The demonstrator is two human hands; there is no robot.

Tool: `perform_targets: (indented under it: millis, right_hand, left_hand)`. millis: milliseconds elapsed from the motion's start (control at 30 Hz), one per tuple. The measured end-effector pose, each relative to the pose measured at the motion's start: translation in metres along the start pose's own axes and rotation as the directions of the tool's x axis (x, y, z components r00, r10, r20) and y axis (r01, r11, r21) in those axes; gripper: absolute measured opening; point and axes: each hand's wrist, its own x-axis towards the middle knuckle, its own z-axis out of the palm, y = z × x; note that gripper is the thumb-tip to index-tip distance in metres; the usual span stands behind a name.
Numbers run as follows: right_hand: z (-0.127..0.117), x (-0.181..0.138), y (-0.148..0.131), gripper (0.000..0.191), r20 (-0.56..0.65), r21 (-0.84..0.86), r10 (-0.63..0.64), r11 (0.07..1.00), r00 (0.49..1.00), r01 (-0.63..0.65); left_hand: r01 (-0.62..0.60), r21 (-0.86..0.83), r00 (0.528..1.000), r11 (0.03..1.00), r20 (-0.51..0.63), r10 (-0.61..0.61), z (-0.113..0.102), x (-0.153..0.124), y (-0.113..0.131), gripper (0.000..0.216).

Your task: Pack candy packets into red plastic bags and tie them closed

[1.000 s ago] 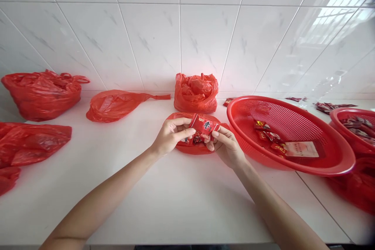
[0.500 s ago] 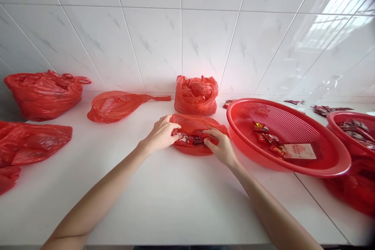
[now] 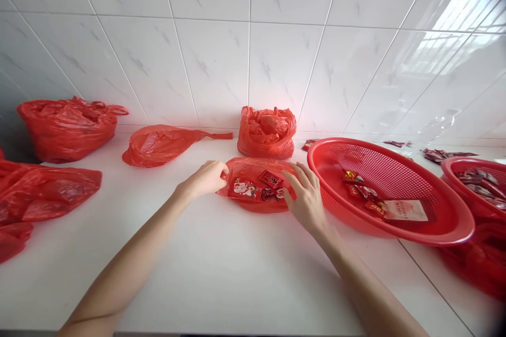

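Your left hand (image 3: 206,178) pinches the nine-o'clock rim of the thin red plastic bag (image 3: 255,207) at your twelve o'clock, your right hand (image 3: 306,196) spread loosely at its three o'clock, so a one-sided tug could tip out the small, flat, red packets (image 3: 270,179) inside.

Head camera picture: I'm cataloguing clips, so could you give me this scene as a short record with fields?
Left hand: closed on the left edge of the open bag
Right hand: fingers parted, at the bag's right side; contact unclear
Open bag: red plastic, on the white table
Inside it: small packets
Behind it: stuffed bag by the wall
Right: red basket holding packets and a pale card
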Motion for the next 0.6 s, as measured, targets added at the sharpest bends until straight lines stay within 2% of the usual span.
perform_targets:
  millis: [67,167,267,333,400,467,533,567,600]
  right_hand:
    - [0.001,-0.002,-0.001,0.056,0.051,-0.020,0.065,0.998,0.997,-0.064]
    - [0.005,-0.004,0.000,0.070,0.132,0.027,0.142,0.989,0.981,-0.147]
    - [0.003,-0.002,0.001,0.071,0.176,0.116,0.228,0.961,0.958,-0.250]
    - [-0.003,0.003,0.000,0.061,0.203,0.223,0.321,0.905,0.925,-0.363]
    - [-0.014,0.010,-0.003,0.041,0.280,0.428,0.404,0.759,0.871,-0.490]
    - [-0.028,0.018,-0.005,0.026,0.396,0.666,0.421,0.480,0.816,-0.571]
    - [-0.041,0.027,-0.008,0.022,0.467,0.808,0.400,0.172,0.789,-0.564]
    - [-0.047,0.032,-0.009,0.022,0.474,0.841,0.398,0.060,0.786,-0.537]
    - [-0.053,0.036,-0.009,0.021,0.464,0.863,0.405,-0.009,0.788,-0.504]
  left_hand:
    - [-0.037,-0.115,0.994,0.993,-0.107,0.024,-0.014,-0.001,-0.004,0.020]
    - [-0.110,-0.304,0.955,0.946,-0.295,0.016,-0.035,-0.004,-0.008,0.031]
    - [-0.212,-0.451,0.882,0.867,-0.471,-0.030,-0.051,-0.011,-0.008,0.036]
    - [-0.298,-0.504,0.821,0.810,-0.569,-0.051,-0.057,-0.015,-0.005,0.037]
    - [-0.369,-0.537,0.775,0.759,-0.629,-0.068,-0.061,-0.019,0.000,0.035]
    - [-0.416,-0.552,0.751,0.723,-0.656,-0.070,-0.062,-0.023,0.004,0.032]
    - [-0.455,-0.556,0.732,0.696,-0.679,-0.064,-0.063,-0.026,0.008,0.029]
    - [-0.475,-0.554,0.717,0.683,-0.694,-0.064,-0.064,-0.027,0.010,0.027]
    - [-0.495,-0.553,0.701,0.670,-0.710,-0.068,-0.064,-0.028,0.011,0.026]
